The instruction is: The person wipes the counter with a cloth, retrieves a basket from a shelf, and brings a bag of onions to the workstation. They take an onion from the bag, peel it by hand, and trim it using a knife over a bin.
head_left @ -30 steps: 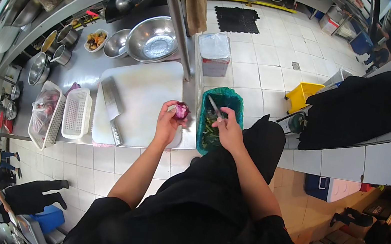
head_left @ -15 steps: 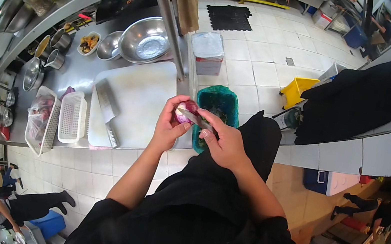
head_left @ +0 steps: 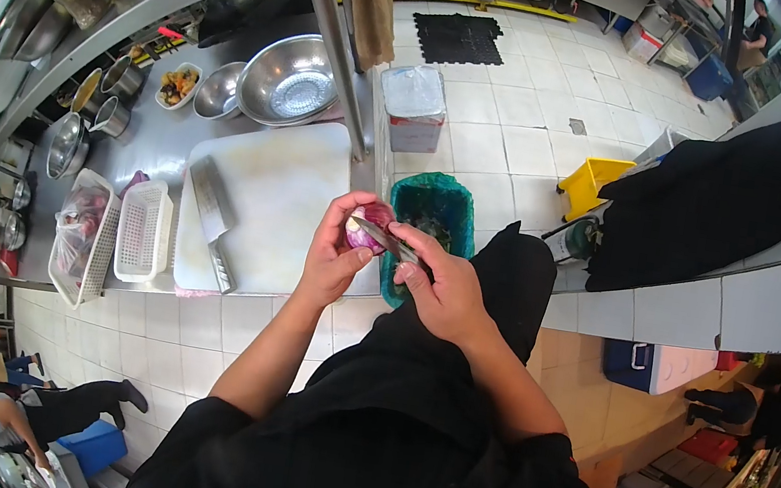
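A red onion [head_left: 363,239], its skin purple and partly pale, sits in my left hand [head_left: 329,265], fingers wrapped round its far side. My right hand [head_left: 452,292] grips a small knife [head_left: 376,234], whose blade lies against the onion's surface. The knife's handle is mostly hidden by my fingers. Just beyond and below my hands stands a bin lined with a green bag [head_left: 457,204], scraps inside. To the left, a large knife [head_left: 207,207] rests on a white cutting board [head_left: 292,224].
White baskets [head_left: 164,240] stand left of the board, one holding a plastic bag of onions [head_left: 84,216]. Steel bowls [head_left: 291,78] sit behind it. A shelf post [head_left: 335,39] rises nearby. A yellow bucket [head_left: 589,188] is on the floor. Other people [head_left: 16,415] work at the edges.
My hands, the onion and the small knife stay nearly in place, with the blade slightly shifted on the onion. People in the background have changed posture.
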{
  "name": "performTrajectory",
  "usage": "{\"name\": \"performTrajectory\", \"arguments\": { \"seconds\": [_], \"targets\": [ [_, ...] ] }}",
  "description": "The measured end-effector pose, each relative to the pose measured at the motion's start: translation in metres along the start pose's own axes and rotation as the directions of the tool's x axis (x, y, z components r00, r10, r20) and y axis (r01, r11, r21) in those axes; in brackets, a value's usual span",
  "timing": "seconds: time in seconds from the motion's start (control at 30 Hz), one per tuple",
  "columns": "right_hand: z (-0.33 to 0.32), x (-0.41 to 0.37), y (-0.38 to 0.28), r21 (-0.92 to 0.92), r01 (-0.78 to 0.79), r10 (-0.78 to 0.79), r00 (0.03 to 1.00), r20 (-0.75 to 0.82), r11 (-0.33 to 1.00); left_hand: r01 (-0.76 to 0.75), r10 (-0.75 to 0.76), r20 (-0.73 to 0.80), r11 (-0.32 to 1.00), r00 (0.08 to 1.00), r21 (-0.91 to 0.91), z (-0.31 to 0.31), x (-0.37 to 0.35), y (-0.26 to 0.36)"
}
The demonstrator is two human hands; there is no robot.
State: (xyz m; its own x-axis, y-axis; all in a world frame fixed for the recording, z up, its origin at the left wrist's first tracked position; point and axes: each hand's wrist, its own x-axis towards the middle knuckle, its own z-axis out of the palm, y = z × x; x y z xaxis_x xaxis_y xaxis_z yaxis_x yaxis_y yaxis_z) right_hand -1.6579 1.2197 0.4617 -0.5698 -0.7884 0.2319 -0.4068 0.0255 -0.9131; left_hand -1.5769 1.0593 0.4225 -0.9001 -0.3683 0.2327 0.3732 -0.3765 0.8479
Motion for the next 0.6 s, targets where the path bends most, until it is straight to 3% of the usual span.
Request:
{"name": "performTrajectory", "arguments": {
  "seconds": [0.23, 0.4, 0.6],
  "targets": [
    [-0.0021, -0.0020, 0.0033, -0.019, 0.055, -0.054, 0.998, 0.028, 0.998, 0.015, -0.014, 0.009, 1.000, 1.000, -0.010, 0.0038, -0.0028, 0.0043],
    [-0.0057, -0.0024, -0.0008, 0.154, 0.008, -0.007, 1.000, -0.002, 0.988, 0.051, -0.049, 0.018, 0.995, 0.999, -0.087, 0.0062, -0.0032, 0.0041],
    [-0.0068, -0.0028, -0.0036, 0.129, 0.057, -0.052, 0.998, -0.037, 0.990, 0.043, -0.041, 0.027, 0.995, 0.999, -0.087, 0.0094, -0.0028, 0.0071]
  ]
}}
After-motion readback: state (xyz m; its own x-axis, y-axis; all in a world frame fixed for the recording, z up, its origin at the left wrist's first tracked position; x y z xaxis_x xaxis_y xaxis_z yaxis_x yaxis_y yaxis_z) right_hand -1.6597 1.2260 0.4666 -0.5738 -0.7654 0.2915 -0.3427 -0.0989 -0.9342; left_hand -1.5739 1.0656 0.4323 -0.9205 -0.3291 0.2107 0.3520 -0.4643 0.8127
